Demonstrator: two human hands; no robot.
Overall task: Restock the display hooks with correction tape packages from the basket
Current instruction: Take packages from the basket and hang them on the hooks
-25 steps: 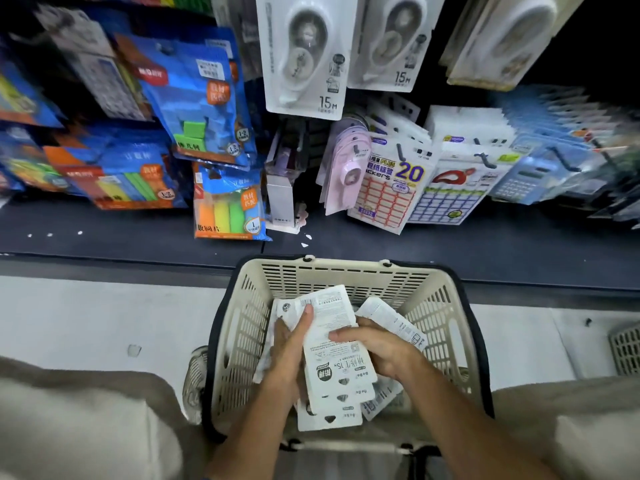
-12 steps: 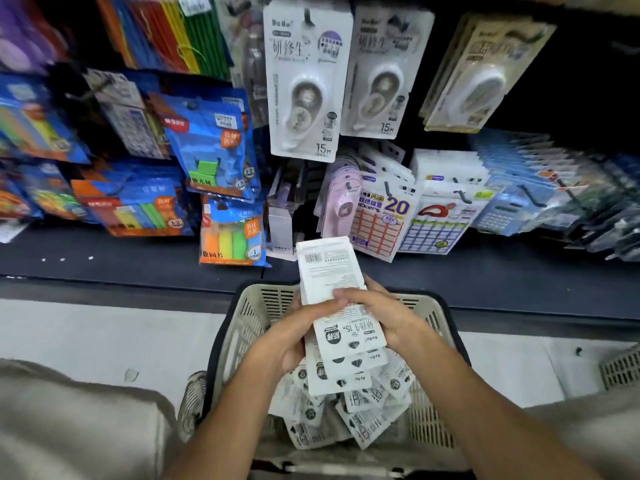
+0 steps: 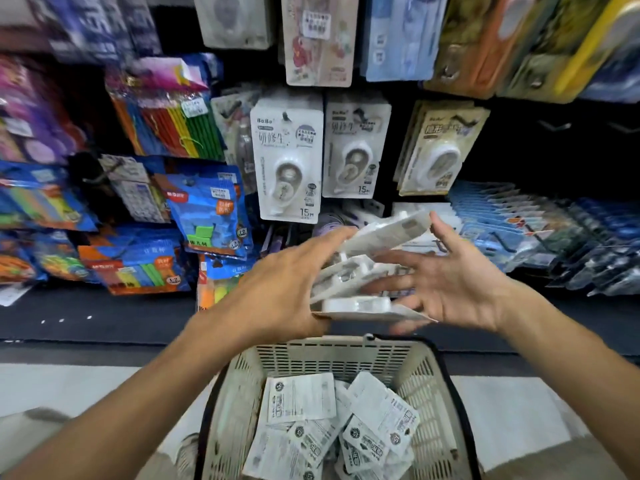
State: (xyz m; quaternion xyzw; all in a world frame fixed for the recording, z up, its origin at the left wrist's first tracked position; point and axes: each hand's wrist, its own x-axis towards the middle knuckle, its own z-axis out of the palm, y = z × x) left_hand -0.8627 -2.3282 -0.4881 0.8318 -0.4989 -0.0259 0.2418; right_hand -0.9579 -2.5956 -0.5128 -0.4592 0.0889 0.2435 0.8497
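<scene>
Correction tape packages, several in a loose fan, held above the basket and in front of the display, all tilted and blurred. Gripped from the left by the left hand, its fingers curled over the top of the stack. Supported from the right by the right hand, palm up, fingers straight and spread under and beside the stack, not curled around it. More packages of the same kind lying back side up in the basket, piled over each other. Directly behind the hands, on display hooks, hung white correction tape cards, with a second white row just beside and a beige row further right. To the left, hung blue packs of coloured items. To the right, seen rows of blue packs, too blurred to be read. Below the display, seen a dark shelf and a pale floor.
</scene>
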